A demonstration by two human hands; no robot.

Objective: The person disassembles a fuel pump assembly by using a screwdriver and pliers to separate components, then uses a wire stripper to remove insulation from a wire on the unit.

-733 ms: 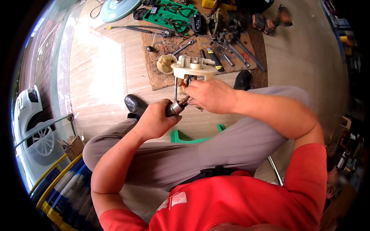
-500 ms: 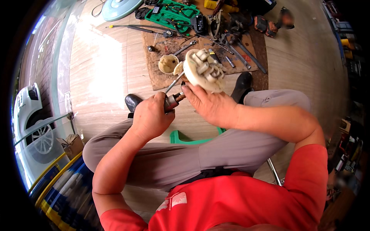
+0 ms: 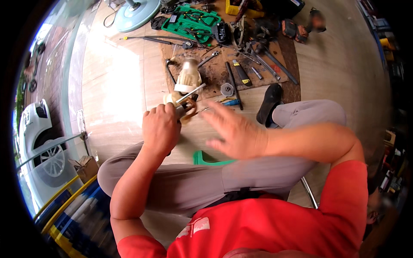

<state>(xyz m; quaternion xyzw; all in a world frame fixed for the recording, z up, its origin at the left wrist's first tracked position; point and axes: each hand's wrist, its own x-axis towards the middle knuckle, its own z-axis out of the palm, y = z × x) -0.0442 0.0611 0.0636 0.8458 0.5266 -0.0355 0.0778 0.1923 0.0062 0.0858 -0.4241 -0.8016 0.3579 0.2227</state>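
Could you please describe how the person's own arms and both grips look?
The left grip and right grip are bare hands without gloves; the right is blurred. The forearms are uncovered too, with no watch or cable visible. The short sleeves are plain red.

Smooth metal rod [image 3: 192, 92], matt cardboard [image 3: 218, 72]

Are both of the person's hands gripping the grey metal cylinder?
No: only the left hand is closed around the grey metal cylinder, while the right hand is open and apart from it.
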